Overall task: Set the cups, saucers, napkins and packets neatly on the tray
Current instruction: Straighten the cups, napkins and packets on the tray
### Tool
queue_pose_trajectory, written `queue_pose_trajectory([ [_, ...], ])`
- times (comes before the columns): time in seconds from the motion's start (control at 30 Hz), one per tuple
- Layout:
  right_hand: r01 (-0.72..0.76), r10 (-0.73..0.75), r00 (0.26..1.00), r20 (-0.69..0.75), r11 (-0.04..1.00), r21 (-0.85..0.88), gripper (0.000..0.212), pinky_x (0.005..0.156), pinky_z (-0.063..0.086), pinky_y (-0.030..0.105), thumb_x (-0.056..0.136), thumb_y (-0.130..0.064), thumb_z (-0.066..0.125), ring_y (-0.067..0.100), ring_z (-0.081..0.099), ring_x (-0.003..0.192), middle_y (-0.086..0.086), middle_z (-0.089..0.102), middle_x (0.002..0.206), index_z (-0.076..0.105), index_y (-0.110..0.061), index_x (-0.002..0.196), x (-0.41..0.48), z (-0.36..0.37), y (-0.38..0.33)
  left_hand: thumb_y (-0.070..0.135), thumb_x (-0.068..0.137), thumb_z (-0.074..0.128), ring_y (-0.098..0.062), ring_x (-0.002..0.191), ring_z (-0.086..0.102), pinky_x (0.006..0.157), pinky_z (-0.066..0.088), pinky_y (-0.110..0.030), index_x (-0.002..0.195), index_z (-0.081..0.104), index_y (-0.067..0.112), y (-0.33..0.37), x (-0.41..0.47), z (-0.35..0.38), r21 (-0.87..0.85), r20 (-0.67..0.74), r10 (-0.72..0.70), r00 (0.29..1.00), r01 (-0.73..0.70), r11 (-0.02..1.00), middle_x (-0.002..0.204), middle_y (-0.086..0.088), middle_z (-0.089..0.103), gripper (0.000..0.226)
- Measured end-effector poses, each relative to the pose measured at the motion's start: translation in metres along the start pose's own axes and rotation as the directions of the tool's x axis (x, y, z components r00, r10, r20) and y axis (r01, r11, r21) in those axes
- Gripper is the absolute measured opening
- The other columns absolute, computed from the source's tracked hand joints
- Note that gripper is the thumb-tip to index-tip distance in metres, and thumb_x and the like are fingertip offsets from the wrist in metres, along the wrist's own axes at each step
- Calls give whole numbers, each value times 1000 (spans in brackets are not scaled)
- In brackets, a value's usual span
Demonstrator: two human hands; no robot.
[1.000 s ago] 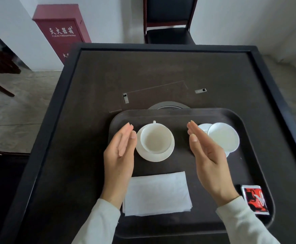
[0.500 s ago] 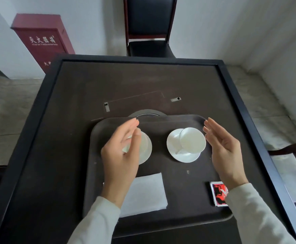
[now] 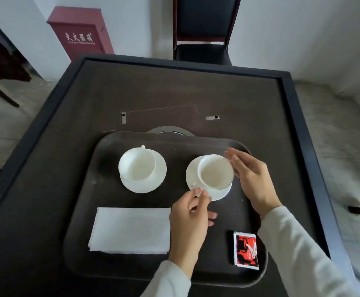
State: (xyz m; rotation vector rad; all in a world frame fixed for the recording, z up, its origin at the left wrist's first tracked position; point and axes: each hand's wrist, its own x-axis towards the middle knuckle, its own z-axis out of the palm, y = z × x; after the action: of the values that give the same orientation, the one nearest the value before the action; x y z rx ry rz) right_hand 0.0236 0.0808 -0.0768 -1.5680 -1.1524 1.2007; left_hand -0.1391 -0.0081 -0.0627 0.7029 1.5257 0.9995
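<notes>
A dark tray (image 3: 82, 213) lies on the table. A white cup (image 3: 137, 166) stands on its saucer (image 3: 160, 174) at the tray's back left, handle pointing away. To its right a second cup (image 3: 215, 172) sits on a saucer (image 3: 190, 173), handle toward me. My left hand (image 3: 189, 219) pinches that handle between thumb and forefinger. My right hand (image 3: 254, 179) lies against the cup's right side, fingertips touching the rim. A folded white napkin (image 3: 129, 230) lies at the tray's front left. A red and black packet (image 3: 245, 250) lies at the front right.
The tray sits on a dark table with a raised black frame (image 3: 303, 133). A round metal plate (image 3: 168, 130) shows just behind the tray. A black chair (image 3: 202, 39) stands at the far side, and a red cabinet (image 3: 80, 33) stands on the floor at the far left.
My left hand has left the left cup and crossed to the right cup's handle. My right hand has closed in from beside that cup until it touches it.
</notes>
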Motion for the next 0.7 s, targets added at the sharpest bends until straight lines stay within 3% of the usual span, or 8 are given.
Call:
queue_pose_trajectory([
  [0.17, -36, 46, 980, 196, 998, -54, 23, 99, 53, 33, 101, -32, 58, 13, 70, 111, -10, 77, 111, 77, -26, 111, 26, -6, -6, 37, 99, 63, -18, 69, 78, 55, 60, -24, 138, 56, 29, -8, -7, 32, -86, -42, -57, 997, 53, 995, 93, 17, 79, 40],
  [0.33, -29, 87, 918, 387, 988, -153, 24, 101, 53, 36, 102, -34, 56, 10, 70, 109, -10, 77, 110, 77, -30, 113, 40, -11, -21, 36, 97, 66, -22, 74, 79, 61, 63, -29, 145, 50, 35, -12, -11, 50, -182, -47, -61, 997, 51, 982, 104, 9, 78, 51],
  [0.47, -25, 102, 904, 416, 982, -185, 23, 102, 53, 44, 102, -30, 57, 16, 71, 107, -5, 79, 105, 78, -26, 111, 39, -9, -27, 38, 96, 65, -24, 75, 79, 63, 64, -31, 143, 50, 37, -15, -11, 58, -232, -85, -88, 992, 66, 970, 113, 6, 76, 49],
  [0.7, -60, 103, 921, 375, 990, -125, 24, 101, 51, 54, 103, -27, 56, 26, 70, 108, 1, 78, 106, 79, -23, 107, 32, -7, -26, 40, 99, 60, -26, 74, 79, 65, 65, -37, 133, 57, 38, -13, -4, 57, -218, -70, -95, 993, 78, 973, 107, 9, 78, 34],
])
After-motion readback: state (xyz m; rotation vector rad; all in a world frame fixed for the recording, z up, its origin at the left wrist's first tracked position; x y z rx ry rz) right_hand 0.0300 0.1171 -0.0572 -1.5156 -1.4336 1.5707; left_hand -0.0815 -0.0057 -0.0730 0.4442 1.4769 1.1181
